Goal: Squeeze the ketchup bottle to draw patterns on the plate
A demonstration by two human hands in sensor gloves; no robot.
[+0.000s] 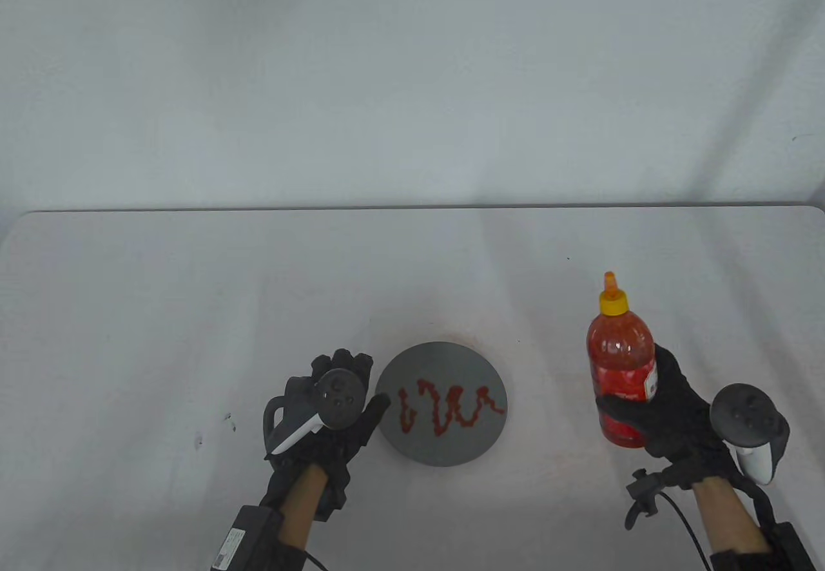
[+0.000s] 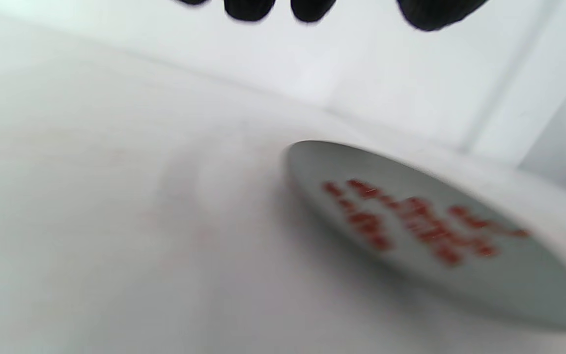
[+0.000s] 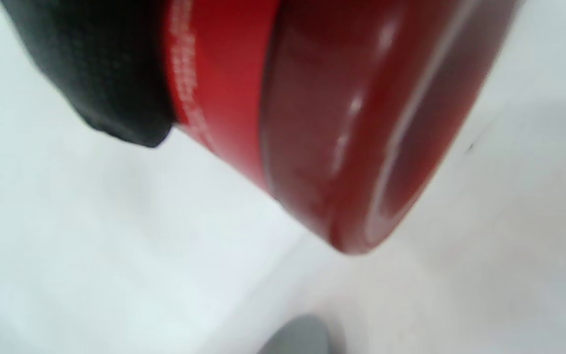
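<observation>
A round grey plate (image 1: 445,365) lies on the white table with a red ketchup zigzag (image 1: 451,406) across it; both show blurred in the left wrist view, plate (image 2: 509,285). My left hand (image 1: 345,390) is just left of the plate, thumb at its rim, holding nothing; its fingertips (image 2: 307,9) hang free. My right hand (image 1: 651,413) grips the red ketchup bottle (image 1: 620,371) upright, yellow cap (image 1: 612,297) on top, to the right of the plate. The bottle's base (image 3: 361,137) is lifted off the table in the right wrist view.
The white table (image 1: 193,307) stretches around the plate, with its far edge against a pale wall (image 1: 412,81). A few small dark marks (image 1: 229,421) dot the surface at the left.
</observation>
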